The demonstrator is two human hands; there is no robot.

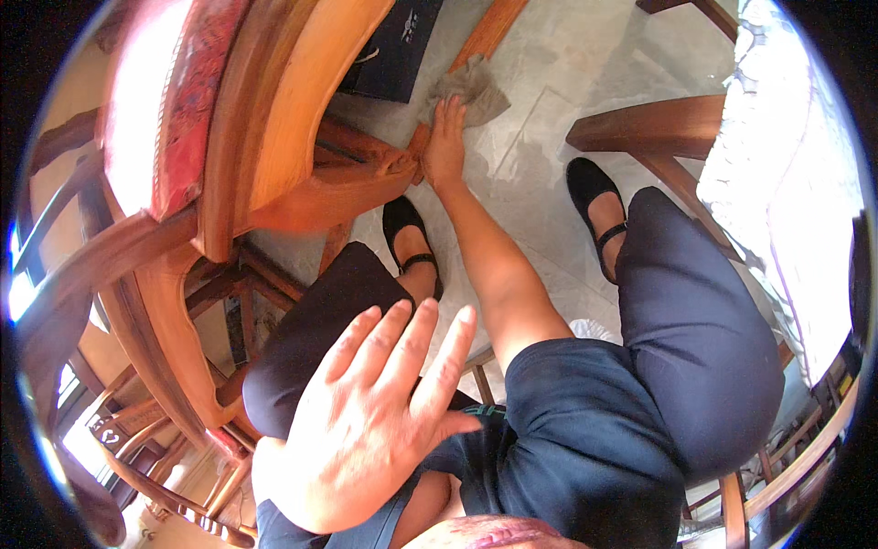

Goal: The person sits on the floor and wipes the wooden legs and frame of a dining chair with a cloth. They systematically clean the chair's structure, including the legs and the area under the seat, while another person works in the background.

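My left hand (374,418) is raised close to the camera, back up, fingers spread, with nothing in it. Beneath it is my dark trouser knee. My right arm stretches down towards the floor, where my right hand (446,147) has its fingers on a crumpled grey-brown cloth (473,92). The cloth lies over a low wooden bar (490,34) that shows on both sides of it. My right thumb is hidden. Just left of that hand is the carved end of a wooden chair part (384,171).
Polished wooden chair frames (281,110) with a red patterned panel (192,117) crowd the left. A black box (398,51) stands on the tiled floor (535,226). At right, a white cover (789,171) hangs by a wooden leg (651,127). My black shoes (593,182) are on the floor.
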